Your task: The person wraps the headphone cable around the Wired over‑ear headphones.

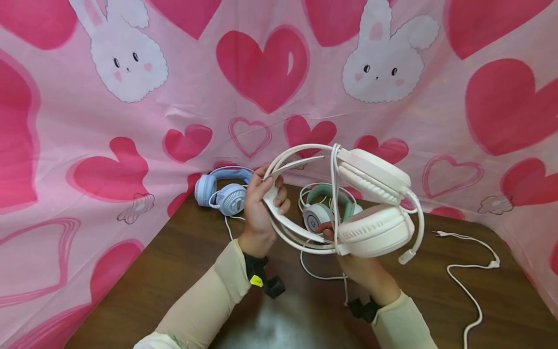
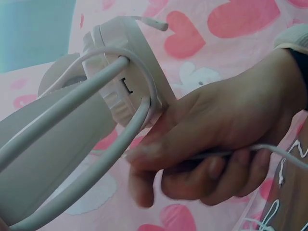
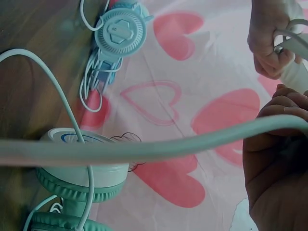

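Observation:
A white over-ear headset [image 1: 377, 230] with a boom microphone [image 1: 407, 256] is held up above the table, ear cups to the right. My left hand [image 1: 259, 218] grips its headband at the left end. Below the ear cups is my right hand [image 1: 364, 274], partly hidden behind the headset. In the left wrist view, that hand's fingers curl round a thin white cable [image 2: 284, 153], close to an ear cup. A loop of white cable [image 1: 334, 194] passes round the headband beside the cups.
A blue headset [image 1: 231, 199] lies at the back left of the brown table [image 1: 174, 271]. Behind the white one sits a green and white headset [image 1: 315, 217]. A white cable with a plug [image 1: 468, 266] stretches along the right side. Pink heart-printed cloth [image 1: 196, 87] hangs behind.

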`<state>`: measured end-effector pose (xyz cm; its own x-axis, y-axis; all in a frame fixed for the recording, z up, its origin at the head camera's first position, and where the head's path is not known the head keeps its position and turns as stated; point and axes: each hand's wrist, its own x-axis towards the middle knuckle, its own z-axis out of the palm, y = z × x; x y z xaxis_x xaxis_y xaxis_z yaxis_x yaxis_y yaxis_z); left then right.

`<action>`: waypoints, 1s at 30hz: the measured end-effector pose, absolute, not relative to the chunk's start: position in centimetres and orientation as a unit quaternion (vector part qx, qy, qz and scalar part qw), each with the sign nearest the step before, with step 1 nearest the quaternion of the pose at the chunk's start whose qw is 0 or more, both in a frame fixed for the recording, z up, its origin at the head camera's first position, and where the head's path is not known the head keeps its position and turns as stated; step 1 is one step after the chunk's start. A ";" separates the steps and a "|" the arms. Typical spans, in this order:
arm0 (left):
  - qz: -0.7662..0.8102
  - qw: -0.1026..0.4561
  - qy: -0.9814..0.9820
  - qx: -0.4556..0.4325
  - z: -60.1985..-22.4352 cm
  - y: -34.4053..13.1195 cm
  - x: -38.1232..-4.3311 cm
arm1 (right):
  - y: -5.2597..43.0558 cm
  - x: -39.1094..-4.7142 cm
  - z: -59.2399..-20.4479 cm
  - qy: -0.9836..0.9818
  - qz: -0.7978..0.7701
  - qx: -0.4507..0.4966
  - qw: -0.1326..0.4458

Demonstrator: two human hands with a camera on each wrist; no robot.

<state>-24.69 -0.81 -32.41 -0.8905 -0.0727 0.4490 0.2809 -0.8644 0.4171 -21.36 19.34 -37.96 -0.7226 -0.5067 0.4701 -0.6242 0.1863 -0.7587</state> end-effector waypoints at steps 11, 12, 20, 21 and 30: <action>-0.944 0.160 -0.238 -0.163 -32.1 -2.3 -25.4 | 19.0 -21.4 -38.6 -0.833 0.369 0.355 0.207; -0.943 0.167 -0.240 -0.161 -32.0 -2.4 -25.4 | 19.0 -21.3 -38.5 -0.835 0.372 0.353 0.200; -0.914 0.250 -0.271 -0.166 -31.3 -3.4 -25.4 | 18.9 -20.9 -38.1 -0.853 0.357 0.342 0.170; -0.910 0.260 -0.278 -0.166 -31.2 -3.5 -25.4 | 18.9 -20.9 -38.0 -0.853 0.355 0.343 0.170; -0.877 0.312 -0.333 -0.154 -31.3 -3.6 -25.4 | 18.7 -20.7 -37.7 -0.858 0.340 0.350 0.162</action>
